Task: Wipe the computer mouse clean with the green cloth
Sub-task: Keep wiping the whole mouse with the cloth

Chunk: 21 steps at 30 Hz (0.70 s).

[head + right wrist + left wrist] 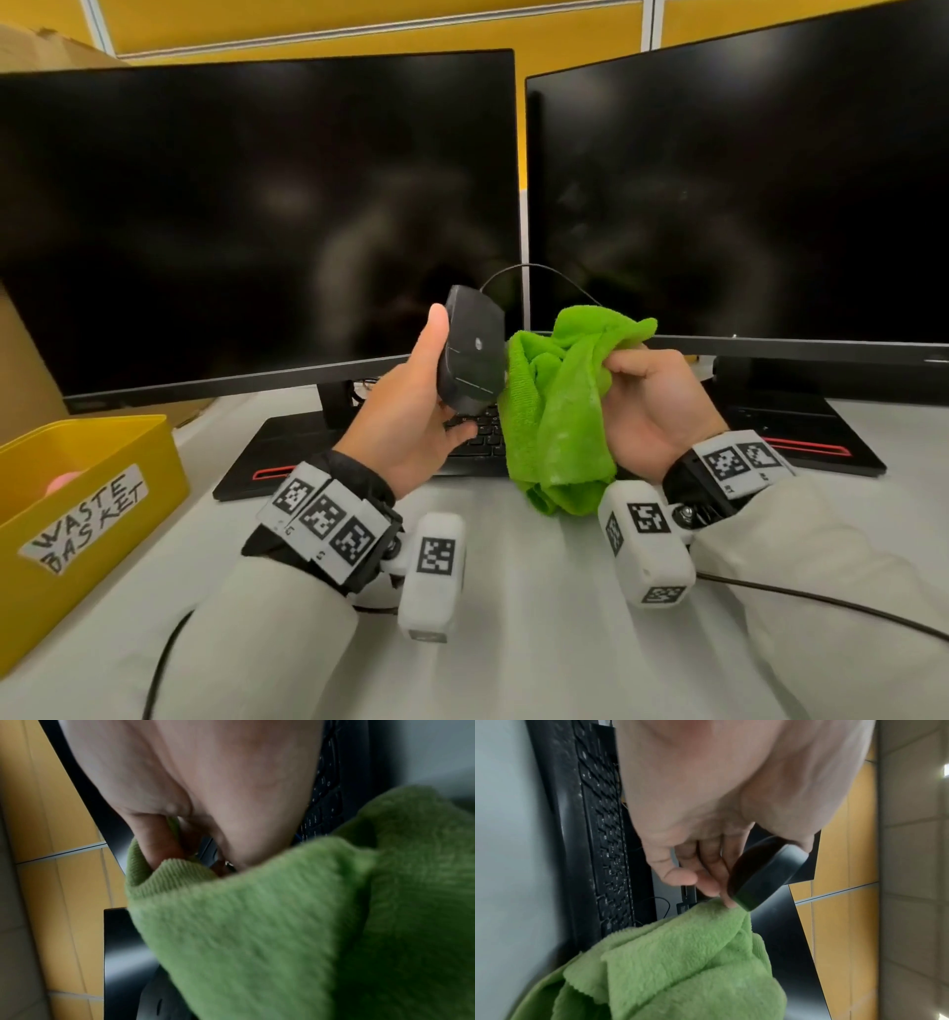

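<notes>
My left hand [411,411] holds the black wired mouse [472,354] up off the desk, thumb along its left side and fingers behind its right side. In the left wrist view the mouse [765,874] sits tilted between thumb and fingers [706,874]. My right hand [652,401] grips the bunched green cloth [554,411], which hangs down in folds and touches the mouse's right edge. The right wrist view is mostly filled by the cloth [282,933], with my thumb [156,839] tucked into a fold. The mouse cable [534,270] arcs up behind.
Two dark monitors [257,216] [744,195] stand close behind my hands. A black keyboard [477,437] lies under them on the white desk [513,642]. A yellow bin [77,514] labelled waste basket sits at the left. A cardboard box stands at far left.
</notes>
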Each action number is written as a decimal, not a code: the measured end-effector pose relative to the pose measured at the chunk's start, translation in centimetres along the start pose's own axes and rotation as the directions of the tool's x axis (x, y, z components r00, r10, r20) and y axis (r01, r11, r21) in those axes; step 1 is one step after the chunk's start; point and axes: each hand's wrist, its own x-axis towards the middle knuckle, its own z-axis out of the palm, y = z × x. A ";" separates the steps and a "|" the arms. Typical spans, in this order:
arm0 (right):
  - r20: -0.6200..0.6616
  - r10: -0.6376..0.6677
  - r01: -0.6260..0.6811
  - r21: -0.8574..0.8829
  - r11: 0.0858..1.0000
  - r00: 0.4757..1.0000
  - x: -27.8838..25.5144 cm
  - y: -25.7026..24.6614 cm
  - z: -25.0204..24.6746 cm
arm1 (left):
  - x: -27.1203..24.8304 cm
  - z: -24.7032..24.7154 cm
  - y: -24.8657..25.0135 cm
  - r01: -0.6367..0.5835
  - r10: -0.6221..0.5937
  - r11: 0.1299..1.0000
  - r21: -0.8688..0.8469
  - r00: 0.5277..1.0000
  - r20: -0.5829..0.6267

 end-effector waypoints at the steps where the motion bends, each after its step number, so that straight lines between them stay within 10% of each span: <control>1: 0.000 -0.009 0.009 -0.013 1.000 1.000 0.0 0.0 0.2 | -0.1 0.2 0.0 0.005 -0.005 1.000 -0.019 1.000 0.019; 13: -0.091 -0.267 0.263 -0.051 0.963 0.959 0.4 0.5 2.1 | 0.1 0.7 -0.6 -0.016 0.026 0.995 -0.097 0.994 0.108; 21: -0.066 -0.140 0.135 -0.073 0.988 0.988 0.1 0.1 1.8 | 0.4 0.5 -0.9 -0.052 0.063 0.993 -0.110 0.993 0.099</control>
